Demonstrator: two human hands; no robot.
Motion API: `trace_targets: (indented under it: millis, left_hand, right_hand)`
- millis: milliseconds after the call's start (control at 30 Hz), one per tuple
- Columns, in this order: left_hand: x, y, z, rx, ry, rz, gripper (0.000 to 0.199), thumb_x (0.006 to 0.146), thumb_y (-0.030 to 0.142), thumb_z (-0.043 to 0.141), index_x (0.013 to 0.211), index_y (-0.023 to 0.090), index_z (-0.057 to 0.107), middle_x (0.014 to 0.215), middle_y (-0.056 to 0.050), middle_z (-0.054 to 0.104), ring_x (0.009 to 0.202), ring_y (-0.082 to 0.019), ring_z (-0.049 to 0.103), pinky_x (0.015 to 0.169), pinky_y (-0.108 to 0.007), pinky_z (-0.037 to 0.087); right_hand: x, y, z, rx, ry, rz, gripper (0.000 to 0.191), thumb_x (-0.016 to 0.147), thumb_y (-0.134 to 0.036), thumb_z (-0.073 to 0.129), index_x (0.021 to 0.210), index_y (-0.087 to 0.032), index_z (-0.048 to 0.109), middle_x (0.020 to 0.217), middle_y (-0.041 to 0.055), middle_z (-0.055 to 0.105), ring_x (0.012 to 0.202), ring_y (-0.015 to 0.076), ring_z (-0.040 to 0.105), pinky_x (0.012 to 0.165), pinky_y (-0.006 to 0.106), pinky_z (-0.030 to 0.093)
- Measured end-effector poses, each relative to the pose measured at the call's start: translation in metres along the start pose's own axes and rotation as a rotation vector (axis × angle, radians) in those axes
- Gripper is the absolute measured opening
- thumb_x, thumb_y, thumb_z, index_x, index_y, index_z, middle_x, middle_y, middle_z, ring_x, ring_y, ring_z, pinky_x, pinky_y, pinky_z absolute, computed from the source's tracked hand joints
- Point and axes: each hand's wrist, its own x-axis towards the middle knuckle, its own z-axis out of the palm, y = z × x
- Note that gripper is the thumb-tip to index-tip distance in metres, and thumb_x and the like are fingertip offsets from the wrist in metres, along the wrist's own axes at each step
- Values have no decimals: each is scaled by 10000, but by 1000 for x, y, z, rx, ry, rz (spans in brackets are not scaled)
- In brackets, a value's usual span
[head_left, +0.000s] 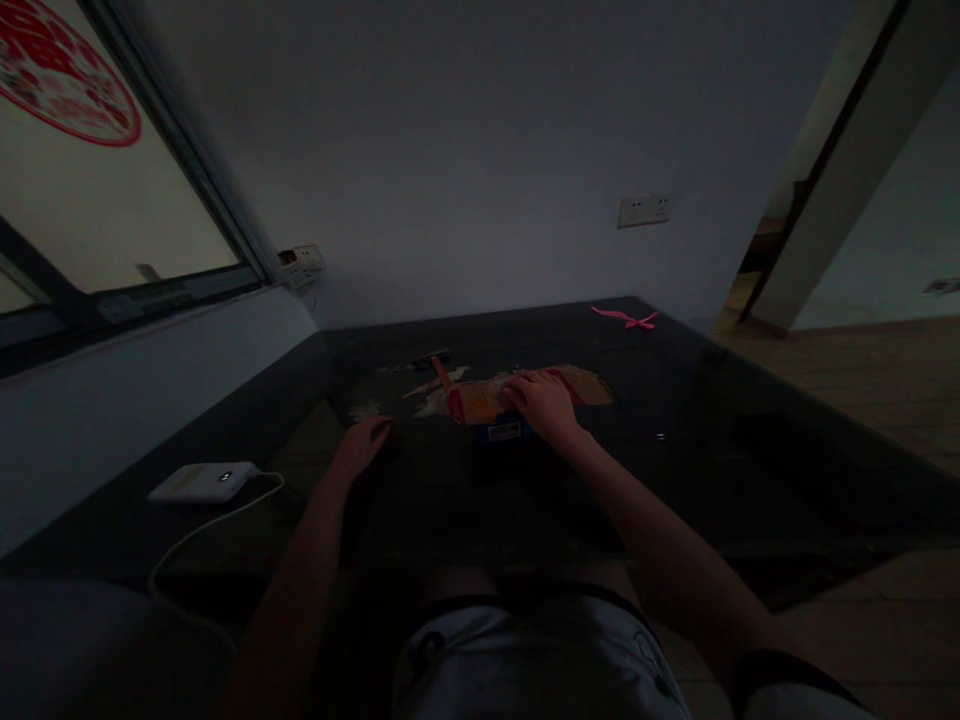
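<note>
A torn-open cardboard box (480, 402), brown with red and orange print, lies at the middle of the dark table. Below its front edge shows a blue part with a white label (504, 431). My right hand (544, 405) is on top of the cardboard, its bent fingers closed over it. Left of the box, my left hand (365, 440) lies at the tabletop, fingers loosely curved and apart, with nothing seen in them. A narrow orange-brown strip (442, 374) sticks up at the box's left end. Pale torn scraps (435, 397) lie beside it, and behind them a dark object (431, 357), its kind unclear.
The dark table (720, 400) meets the wall at the back. A white power bank (204, 482) with a white cable (191, 535) lies at the left. A pink ribbon (626, 318) lies at the back right. Wall sockets (643, 210) are above. The room is dim.
</note>
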Motion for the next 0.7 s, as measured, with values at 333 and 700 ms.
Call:
trace_targets:
  millis: [333, 700]
  left_hand:
    - [2, -8, 5, 40, 7, 33, 365, 853, 233, 386, 1149, 143, 580, 1172, -105, 620, 1078, -214, 574, 969, -342, 423]
    - [8, -18, 15, 61, 96, 110, 340, 807, 198, 390, 1064, 188, 613, 1100, -81, 644, 1059, -240, 565, 963, -432, 421]
  right_hand:
    - [0, 0, -2, 17, -12, 2, 344, 944, -333, 358, 1069, -207, 654, 1105, 94, 643, 1044, 235, 529, 879, 344, 356]
    - [0, 1, -1, 82, -13, 0, 298, 928, -288, 413, 1072, -191, 655, 1091, 111, 646, 1046, 245, 536, 866, 354, 361]
